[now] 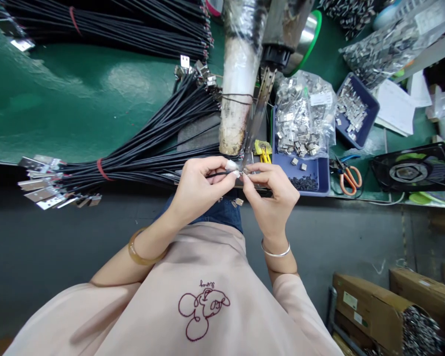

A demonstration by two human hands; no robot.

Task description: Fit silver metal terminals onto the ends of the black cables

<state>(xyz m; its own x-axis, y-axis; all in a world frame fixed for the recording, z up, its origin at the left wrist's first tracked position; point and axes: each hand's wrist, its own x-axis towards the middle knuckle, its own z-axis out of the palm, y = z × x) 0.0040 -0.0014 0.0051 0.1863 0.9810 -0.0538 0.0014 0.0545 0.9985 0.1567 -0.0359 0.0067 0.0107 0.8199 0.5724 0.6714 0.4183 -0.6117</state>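
Near the bench's front edge, my left hand (203,187) pinches a black cable (217,174) between thumb and fingers, two of them with white coverings on the tips. My right hand (272,194) meets it at the cable's end, thumb and forefinger pressed together. Whatever small piece lies between those right fingertips is too small to make out. Just above the fingers, a slender metal rod with a perforated upper part (265,91) slants down. To the left lies a bundle of black cables (141,133) with metal connectors, tied by a red band (104,169).
A plastic-wrapped white tube (237,74) hangs over the bench. On the right, a blue tray (322,173) holds bagged metal shells and small black parts. Orange-handled pliers (350,180), a black fan (415,170) and a second blue bin (371,111) lie farther right. Cardboard boxes (367,306) stand below.
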